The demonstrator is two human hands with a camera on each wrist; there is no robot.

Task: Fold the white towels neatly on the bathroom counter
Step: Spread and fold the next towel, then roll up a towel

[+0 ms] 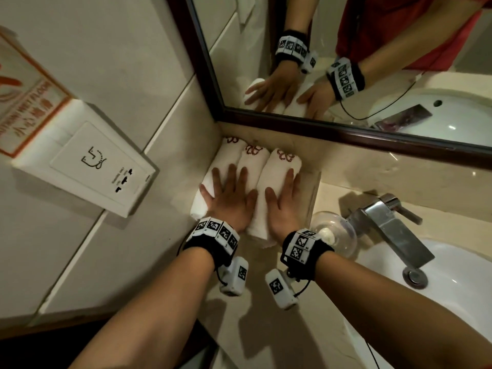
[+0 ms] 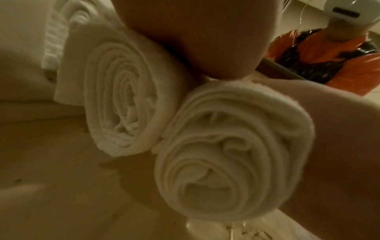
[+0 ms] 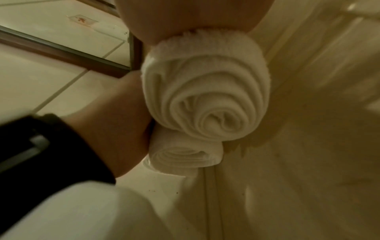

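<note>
Three rolled white towels with red embroidery lie side by side in the counter's back left corner: a left roll [image 1: 226,153], a middle roll [image 1: 251,159] and a right roll [image 1: 281,166]. My left hand [image 1: 231,198] lies flat with spread fingers across the left and middle rolls. My right hand [image 1: 286,203] presses flat on the right roll. The left wrist view shows the spiral ends of the middle roll [image 2: 123,104] and the right roll [image 2: 232,160]. The right wrist view shows the right roll's end [image 3: 207,97] above the middle roll's end [image 3: 185,155].
A dark-framed mirror [image 1: 319,129] runs along the back. A chrome faucet [image 1: 391,230] and white sink [image 1: 458,283] sit to the right, with a clear glass dish [image 1: 335,230] beside the towels. A wall socket plate [image 1: 95,169] hangs on the left tiles.
</note>
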